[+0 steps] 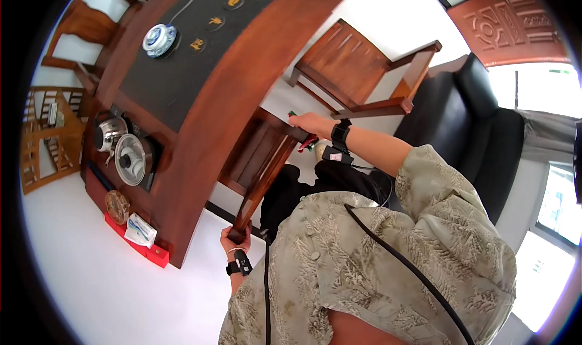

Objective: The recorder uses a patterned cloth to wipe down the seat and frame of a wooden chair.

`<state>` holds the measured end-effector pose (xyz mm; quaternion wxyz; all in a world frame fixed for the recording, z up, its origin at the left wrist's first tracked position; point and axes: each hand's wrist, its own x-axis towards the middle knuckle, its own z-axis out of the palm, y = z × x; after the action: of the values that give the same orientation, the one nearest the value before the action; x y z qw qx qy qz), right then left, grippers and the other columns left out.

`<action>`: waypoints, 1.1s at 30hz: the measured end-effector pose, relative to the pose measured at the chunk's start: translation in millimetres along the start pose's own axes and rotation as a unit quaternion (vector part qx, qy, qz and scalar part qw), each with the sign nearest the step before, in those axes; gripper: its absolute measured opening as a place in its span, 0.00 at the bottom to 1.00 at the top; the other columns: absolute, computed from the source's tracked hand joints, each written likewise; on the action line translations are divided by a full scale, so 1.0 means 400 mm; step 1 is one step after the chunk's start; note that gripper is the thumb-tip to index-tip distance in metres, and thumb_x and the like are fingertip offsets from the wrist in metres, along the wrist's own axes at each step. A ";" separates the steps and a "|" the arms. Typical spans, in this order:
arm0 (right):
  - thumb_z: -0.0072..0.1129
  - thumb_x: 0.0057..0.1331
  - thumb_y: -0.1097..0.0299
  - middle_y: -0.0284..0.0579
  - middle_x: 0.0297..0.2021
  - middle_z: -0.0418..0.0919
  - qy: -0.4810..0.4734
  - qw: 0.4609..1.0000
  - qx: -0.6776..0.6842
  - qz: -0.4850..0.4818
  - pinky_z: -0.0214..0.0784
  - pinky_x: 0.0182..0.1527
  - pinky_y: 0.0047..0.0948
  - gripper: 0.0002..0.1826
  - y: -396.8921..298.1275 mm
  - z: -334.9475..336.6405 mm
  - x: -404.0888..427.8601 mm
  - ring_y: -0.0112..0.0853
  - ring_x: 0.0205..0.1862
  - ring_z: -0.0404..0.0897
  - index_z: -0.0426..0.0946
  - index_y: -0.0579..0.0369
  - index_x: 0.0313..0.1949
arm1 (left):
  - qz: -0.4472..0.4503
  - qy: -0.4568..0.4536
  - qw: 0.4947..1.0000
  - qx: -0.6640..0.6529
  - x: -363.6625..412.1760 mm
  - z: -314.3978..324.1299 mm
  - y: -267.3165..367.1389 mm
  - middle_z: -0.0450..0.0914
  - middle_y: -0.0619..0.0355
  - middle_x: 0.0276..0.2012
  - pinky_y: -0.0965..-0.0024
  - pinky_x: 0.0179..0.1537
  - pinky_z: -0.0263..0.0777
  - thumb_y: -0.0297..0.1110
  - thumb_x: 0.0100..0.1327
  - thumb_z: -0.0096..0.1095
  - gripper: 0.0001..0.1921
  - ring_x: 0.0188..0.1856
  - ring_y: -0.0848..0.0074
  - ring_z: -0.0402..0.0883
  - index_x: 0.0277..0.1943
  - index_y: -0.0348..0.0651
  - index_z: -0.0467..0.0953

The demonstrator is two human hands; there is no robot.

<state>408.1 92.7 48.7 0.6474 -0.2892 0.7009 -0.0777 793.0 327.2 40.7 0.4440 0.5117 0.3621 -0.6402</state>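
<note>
A dark wooden chair or stool (pixel 268 181) stands before me beside the long table, one rail running slantwise between my hands. My left hand (pixel 236 239) is closed around the rail's near end. At its far end my right hand (pixel 305 122) grips the dark wood. A crumpled red and green item (pixel 308 143) shows just below the right hand, with a bit of green at the fingertips; whether that hand holds it too, I cannot tell. Both wrists wear black straps with small devices.
The wooden table (pixel 200 163) bears a blue-and-white lidded bowl (pixel 159 39), a steel kettle (pixel 110 133), a glass-lidded pot (pixel 132 159) and a tissue pack (pixel 141 230). A wooden armchair (pixel 348 63) and a black sofa (pixel 468 131) stand to the right.
</note>
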 end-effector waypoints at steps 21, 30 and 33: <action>0.51 0.64 0.69 0.40 0.32 0.78 0.212 0.873 0.436 0.053 0.74 0.34 0.31 0.11 0.992 -0.852 -0.440 0.31 0.32 0.80 0.73 0.58 0.44 | 0.035 0.055 0.965 0.254 0.105 0.315 -0.656 0.59 0.40 0.63 0.64 0.51 0.73 0.50 0.56 0.63 0.45 0.61 0.55 0.68 0.69 0.39 0.46; 0.48 0.68 0.65 0.43 0.35 0.79 0.220 0.803 0.551 -0.056 0.76 0.40 0.34 0.13 1.022 -1.105 -0.439 0.34 0.35 0.81 0.72 0.60 0.46 | -0.047 -0.104 0.871 0.477 0.027 0.764 -1.101 0.61 0.35 0.62 0.59 0.49 0.75 0.54 0.56 0.63 0.54 0.58 0.51 0.72 0.71 0.37 0.35; 0.50 0.67 0.64 0.41 0.33 0.78 0.191 0.814 0.541 -0.090 0.74 0.38 0.32 0.12 0.898 -1.157 -0.385 0.31 0.33 0.80 0.73 0.59 0.44 | -0.070 -0.098 0.867 0.483 0.063 0.821 -1.170 0.63 0.35 0.61 0.58 0.49 0.75 0.56 0.55 0.63 0.55 0.57 0.50 0.72 0.71 0.37 0.32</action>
<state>-143.0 342.3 77.3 0.5428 0.0670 0.6260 -0.5559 242.0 181.6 90.6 0.1281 0.5706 -0.0030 -0.8112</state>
